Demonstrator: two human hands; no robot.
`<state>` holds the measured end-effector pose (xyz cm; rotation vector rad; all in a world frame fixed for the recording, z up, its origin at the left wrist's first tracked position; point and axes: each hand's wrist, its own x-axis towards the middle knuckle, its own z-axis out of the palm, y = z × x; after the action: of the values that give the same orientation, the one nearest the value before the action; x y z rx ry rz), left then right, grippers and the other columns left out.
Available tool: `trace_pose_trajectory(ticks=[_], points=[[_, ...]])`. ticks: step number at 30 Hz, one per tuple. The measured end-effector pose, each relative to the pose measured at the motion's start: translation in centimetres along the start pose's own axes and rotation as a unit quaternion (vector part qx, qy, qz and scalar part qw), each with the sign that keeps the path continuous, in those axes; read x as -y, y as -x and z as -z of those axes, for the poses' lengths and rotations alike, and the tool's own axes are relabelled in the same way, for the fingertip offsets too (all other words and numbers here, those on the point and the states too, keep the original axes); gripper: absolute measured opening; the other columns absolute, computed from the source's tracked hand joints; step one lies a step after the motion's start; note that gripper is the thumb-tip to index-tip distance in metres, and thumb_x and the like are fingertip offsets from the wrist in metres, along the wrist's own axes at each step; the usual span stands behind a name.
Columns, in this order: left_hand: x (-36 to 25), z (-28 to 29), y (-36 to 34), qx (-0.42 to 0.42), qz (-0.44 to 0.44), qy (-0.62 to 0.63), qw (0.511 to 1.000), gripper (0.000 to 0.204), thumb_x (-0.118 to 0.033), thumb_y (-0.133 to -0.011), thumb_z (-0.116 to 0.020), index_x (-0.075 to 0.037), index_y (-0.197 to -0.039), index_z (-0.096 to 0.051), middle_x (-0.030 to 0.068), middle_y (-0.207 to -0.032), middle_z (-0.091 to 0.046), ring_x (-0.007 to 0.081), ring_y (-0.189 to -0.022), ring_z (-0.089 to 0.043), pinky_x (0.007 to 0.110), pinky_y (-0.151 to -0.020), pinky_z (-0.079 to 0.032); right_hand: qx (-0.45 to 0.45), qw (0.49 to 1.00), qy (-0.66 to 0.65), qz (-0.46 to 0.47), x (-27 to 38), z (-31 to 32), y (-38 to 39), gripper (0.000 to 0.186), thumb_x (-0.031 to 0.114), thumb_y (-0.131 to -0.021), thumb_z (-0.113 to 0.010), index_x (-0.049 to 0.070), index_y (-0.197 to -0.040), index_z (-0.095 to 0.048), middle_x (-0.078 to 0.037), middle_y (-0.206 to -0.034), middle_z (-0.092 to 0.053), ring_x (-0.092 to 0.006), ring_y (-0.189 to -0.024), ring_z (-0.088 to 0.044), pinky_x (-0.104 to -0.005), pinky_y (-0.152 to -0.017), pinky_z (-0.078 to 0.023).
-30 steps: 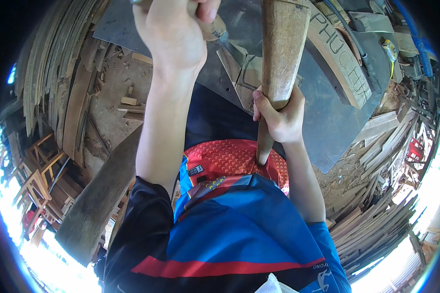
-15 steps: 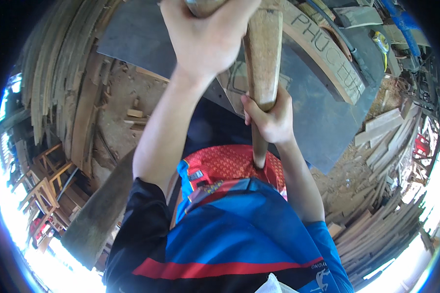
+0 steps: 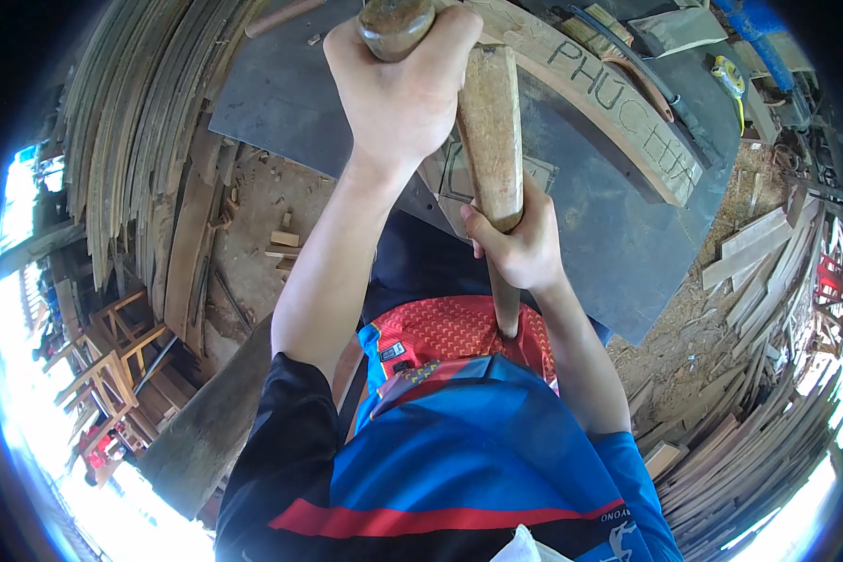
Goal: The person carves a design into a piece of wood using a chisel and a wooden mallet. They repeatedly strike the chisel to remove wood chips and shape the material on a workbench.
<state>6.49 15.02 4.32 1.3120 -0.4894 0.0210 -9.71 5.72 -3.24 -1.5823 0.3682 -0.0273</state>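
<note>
My left hand (image 3: 393, 103) is closed around a thick, round wooden tool handle (image 3: 395, 37), whose butt end points up; whatever lies below my fist is hidden. In my right hand (image 3: 526, 239) is a wooden mallet (image 3: 493, 131), a long club with a thicker squared head and a tapered grip. The mallet's head stands just right of my left fist, its grip end reaching down by the red cloth (image 3: 440, 323) at my lap. Beneath my hands lies a flat wooden board (image 3: 454, 169) with dark outlined marks, partly covered by the mallet and my arms.
A dark tabletop (image 3: 609, 253) carries a curved plank (image 3: 581, 80) with outlined letters, a wooden-handled tool (image 3: 642, 84) and a yellow tape measure (image 3: 729, 75). Long boards (image 3: 145, 122) are stacked at left. Wood strips (image 3: 749, 440) lie at right; a thick beam (image 3: 201, 436) is at lower left.
The view has shifted slightly, showing more of the left fist and handle end. The mallet's head has swung left toward my left fist. Both hands keep their holds.
</note>
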Motion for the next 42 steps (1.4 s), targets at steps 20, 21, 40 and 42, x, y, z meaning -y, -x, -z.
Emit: trace_pose_trajectory(ticks=[20,21,40,42], points=[[-0.2,-1.8,-0.1,0.04,0.03,-0.012,0.999,0.009,-0.005,-0.094,-0.066,0.001,-0.095,-0.071,0.0004,-0.083,-0.069,0.0085,-0.076,-0.063,0.026,-0.068,-0.05,-0.112,0.944,0.191,0.244,18.3,9.9,0.0,0.045,0.025,-0.094,-0.074,-0.004,-0.124,-0.057,-0.006,-0.083,-0.067,-0.0113,-0.061,-0.06,-0.0267,-0.055,-0.049],[-0.2,-1.7,-0.2,0.052,0.026,-0.02,0.998,0.012,-0.008,-0.095,-0.066,0.0,-0.097,-0.073,0.0031,-0.088,-0.072,0.0086,-0.079,-0.064,0.027,-0.071,-0.05,-0.119,0.922,0.176,0.324,20.3,10.0,0.3,0.033,0.021,-0.098,-0.068,-0.006,-0.118,-0.061,-0.009,-0.091,-0.069,-0.0122,-0.063,-0.059,-0.0276,-0.058,-0.048],[1.3,-1.7,0.2,-0.007,-0.009,-0.115,0.993,0.016,-0.013,-0.079,-0.073,-0.001,-0.076,-0.062,0.0081,-0.076,-0.065,0.0213,-0.075,-0.06,0.035,-0.075,-0.048,-0.066,0.838,0.471,0.267,25.4,9.2,1.1,0.058,0.054,-0.097,-0.064,0.001,-0.121,-0.065,-0.01,-0.079,-0.067,-0.012,-0.057,-0.059,-0.0322,-0.053,-0.047],[1.6,-2.1,-0.2,0.01,-0.007,-0.111,0.994,0.017,-0.013,-0.079,-0.073,0.0,-0.075,-0.062,0.0082,-0.075,-0.065,0.0209,-0.073,-0.06,0.035,-0.073,-0.048,-0.062,0.844,0.478,0.236,24.9,9.2,1.2,0.057,0.053,-0.097,-0.064,0.001,-0.118,-0.065,-0.01,-0.078,-0.067,-0.0138,-0.057,-0.059,-0.0333,-0.053,-0.047]])
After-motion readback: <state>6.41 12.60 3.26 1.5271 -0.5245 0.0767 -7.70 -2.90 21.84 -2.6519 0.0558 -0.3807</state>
